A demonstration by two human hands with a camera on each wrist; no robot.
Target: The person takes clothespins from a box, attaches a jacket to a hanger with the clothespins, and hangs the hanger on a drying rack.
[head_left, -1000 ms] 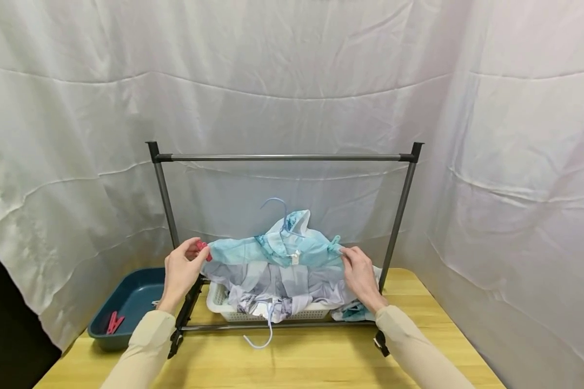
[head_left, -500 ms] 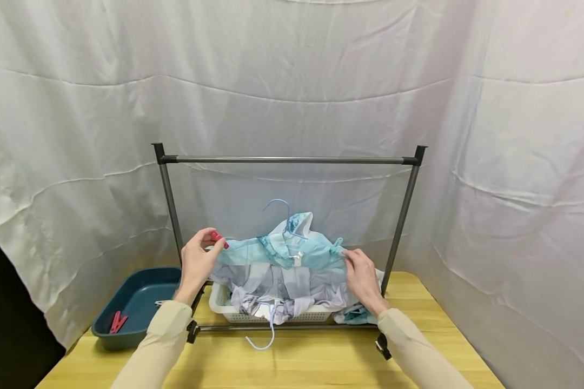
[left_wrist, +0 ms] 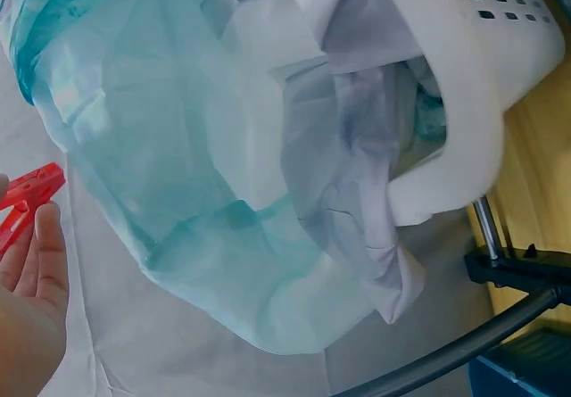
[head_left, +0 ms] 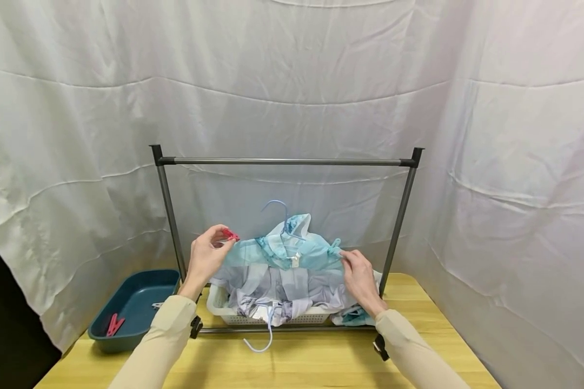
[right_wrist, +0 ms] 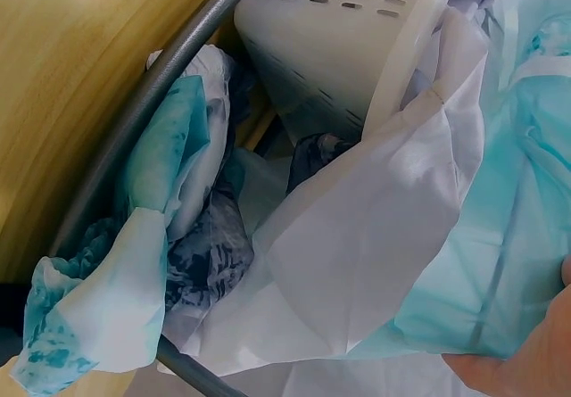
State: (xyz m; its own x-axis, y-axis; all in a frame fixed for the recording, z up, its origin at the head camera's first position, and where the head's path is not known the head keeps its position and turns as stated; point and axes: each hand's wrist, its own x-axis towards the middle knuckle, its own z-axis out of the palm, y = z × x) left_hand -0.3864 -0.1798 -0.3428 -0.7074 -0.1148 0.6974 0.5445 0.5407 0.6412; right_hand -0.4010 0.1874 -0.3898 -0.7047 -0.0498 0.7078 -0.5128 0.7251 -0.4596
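My left hand (head_left: 206,259) pinches a red clothespin (head_left: 231,234) at the upper left edge of a light blue translucent garment (head_left: 247,251). In the left wrist view, the clothespin (left_wrist: 36,187) shows apart from the garment's edge (left_wrist: 152,245), with the fingers around its arms. My right hand (head_left: 360,275) pinches the garment's right end, just below a teal clothespin (head_left: 334,247) clipped there. From the garment's neck rises a blue hanger (head_left: 275,202). Under it, a pale lavender garment (head_left: 292,282) lies over a white basket (head_left: 216,302), with another hanger's hook (head_left: 259,349) hanging at the front.
A black metal clothes rack (head_left: 287,161) frames the basket, its lower bar (head_left: 233,330) in front. On the left, a dark blue tub (head_left: 141,294) holds a red clothespin (head_left: 114,324) and a white one (head_left: 157,306). Another teal-and-white garment (head_left: 354,316) lies beside the basket's right end.
My left hand has moved right and slightly up with the red clothespin, inward along the light blue garment. My right hand stays at the garment's right end.
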